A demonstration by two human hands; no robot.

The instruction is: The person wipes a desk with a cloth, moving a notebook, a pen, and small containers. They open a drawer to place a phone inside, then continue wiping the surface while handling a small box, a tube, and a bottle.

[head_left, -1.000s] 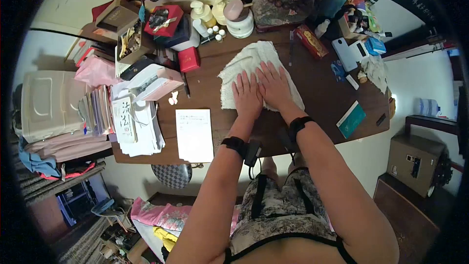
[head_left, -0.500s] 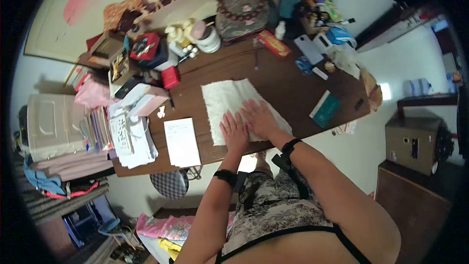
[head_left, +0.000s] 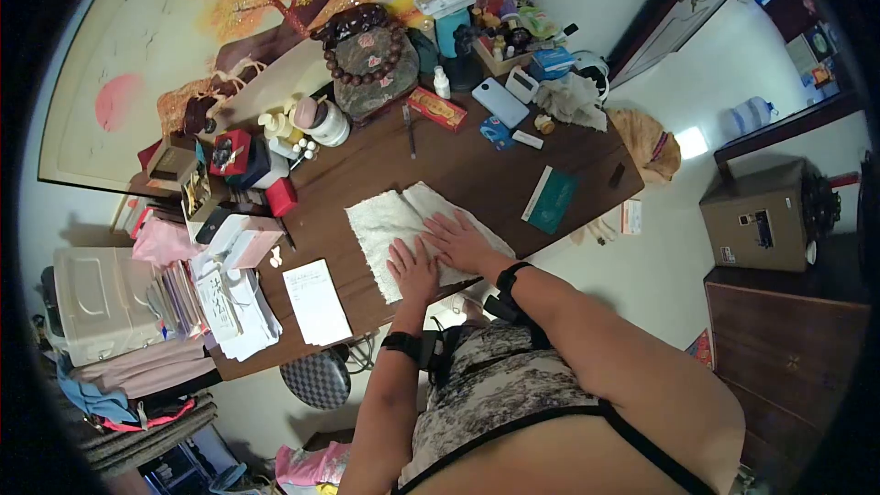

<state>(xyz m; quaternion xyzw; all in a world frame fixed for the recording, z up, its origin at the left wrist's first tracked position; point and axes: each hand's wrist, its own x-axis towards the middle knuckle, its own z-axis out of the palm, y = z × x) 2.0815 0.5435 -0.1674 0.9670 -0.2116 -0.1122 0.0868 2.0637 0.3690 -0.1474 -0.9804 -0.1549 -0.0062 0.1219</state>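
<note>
A white cloth (head_left: 376,220), towel-like with frayed edges, lies spread on the dark wooden table (head_left: 367,179) near its front edge. My left hand (head_left: 413,270) rests flat on the cloth's lower middle, fingers spread. Beside it, my right hand (head_left: 458,244) also presses flat on the cloth, fingers stretched out. The two hands are close together and neither grips anything. A slight ridge shows in the cloth's far edge. To the left of the cloth lies a sheet of white paper (head_left: 317,302) with writing at its top.
A green booklet (head_left: 550,200), a phone (head_left: 500,103), a red box (head_left: 436,109) and a pen (head_left: 410,132) lie on the table. Papers (head_left: 243,321) and boxes crowd its left end. A stool (head_left: 314,379) stands below the front edge. Past the right end lies a tan animal (head_left: 646,145).
The view has shifted and turned, so the table appears more tilted. Both hands remain flat on the cloth. The cloth's far edge now looks more rumpled.
</note>
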